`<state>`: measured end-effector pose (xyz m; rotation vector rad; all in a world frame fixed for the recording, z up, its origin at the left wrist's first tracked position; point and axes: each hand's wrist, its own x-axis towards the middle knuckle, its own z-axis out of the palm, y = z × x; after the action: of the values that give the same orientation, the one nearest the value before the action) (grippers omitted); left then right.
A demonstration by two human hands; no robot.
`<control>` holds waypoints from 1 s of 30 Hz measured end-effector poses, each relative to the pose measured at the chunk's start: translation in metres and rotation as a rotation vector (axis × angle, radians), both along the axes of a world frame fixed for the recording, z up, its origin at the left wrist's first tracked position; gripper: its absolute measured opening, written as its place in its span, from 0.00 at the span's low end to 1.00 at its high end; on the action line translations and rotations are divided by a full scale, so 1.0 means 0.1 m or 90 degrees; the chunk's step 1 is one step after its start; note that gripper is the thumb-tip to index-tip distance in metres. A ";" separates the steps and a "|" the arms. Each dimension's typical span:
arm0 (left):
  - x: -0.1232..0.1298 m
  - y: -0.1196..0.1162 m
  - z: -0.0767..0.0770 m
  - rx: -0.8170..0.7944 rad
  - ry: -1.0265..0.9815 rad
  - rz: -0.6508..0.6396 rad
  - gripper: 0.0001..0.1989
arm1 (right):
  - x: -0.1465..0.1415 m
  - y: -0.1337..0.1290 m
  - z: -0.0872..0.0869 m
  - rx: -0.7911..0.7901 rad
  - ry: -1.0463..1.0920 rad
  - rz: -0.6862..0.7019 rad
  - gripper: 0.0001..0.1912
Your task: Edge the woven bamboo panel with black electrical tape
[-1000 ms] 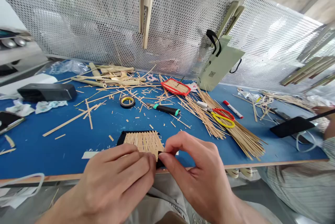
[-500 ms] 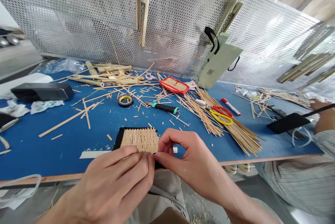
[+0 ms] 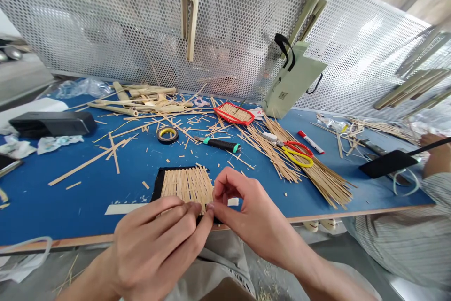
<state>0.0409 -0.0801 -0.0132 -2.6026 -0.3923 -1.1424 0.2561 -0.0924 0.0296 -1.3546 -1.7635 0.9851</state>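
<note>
Head view: left hand (image 3: 157, 240) and right hand (image 3: 248, 214) pinching the bamboo weave (image 3: 186, 188)'s near edge, beside the table's front edge (image 3: 63, 240).

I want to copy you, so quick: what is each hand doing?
Left hand: closed, fingers pressing on the near edge of the woven bamboo mat.
Right hand: closed to a pinch, holding that mat's corner.

The left hand (image 3: 155, 240) lies palm down, its fingers (image 3: 176, 212) extended and close together, angled toward the right hand (image 3: 248, 212). The right thumb and index finger curve into an arch (their tips just beside the left fingertips). Both forearms enter from the lower corners of the view.
</note>
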 end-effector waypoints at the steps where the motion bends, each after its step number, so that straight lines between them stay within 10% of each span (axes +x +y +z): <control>1: 0.00 0.00 0.00 -0.002 0.001 0.005 0.16 | 0.00 0.00 -0.01 0.007 -0.002 0.000 0.08; 6: 0.00 -0.02 0.04 -0.030 -0.022 0.037 0.14 | 0.00 -0.03 -0.06 0.106 0.027 -0.019 0.05; 15: 0.01 0.00 0.04 -0.020 -0.064 0.055 0.11 | 0.10 -0.10 -0.21 0.597 -0.163 0.079 0.13; 30: -0.06 0.01 0.09 -0.025 0.046 0.039 0.13 | 0.12 -0.06 -0.33 0.638 -0.204 0.084 0.11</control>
<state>0.0349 -0.0788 -0.0044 -2.6385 -0.4794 -1.0276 0.2679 -0.0988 -0.0032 -0.7517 -2.1391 -0.1392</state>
